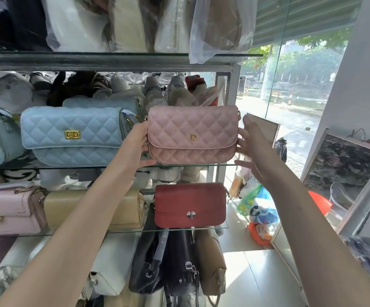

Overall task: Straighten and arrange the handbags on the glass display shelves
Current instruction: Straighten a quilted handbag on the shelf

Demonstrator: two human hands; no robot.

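Gripping pink bag (191,135) at its left end with left hand (138,140), bracing right end with right hand (253,145), fingers (244,147) spread wide. Sitting upright at shelf (224,165) right end; likely risking sliding off glass if nudged rightward.

Matt quilted pink handbag (191,120) (gold metal letter (193,137))

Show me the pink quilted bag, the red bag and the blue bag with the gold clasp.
pink quilted bag (192,129): head view, front flap.
red bag (189,201): head view, front flap.
blue bag (69,125): head view, front flap.
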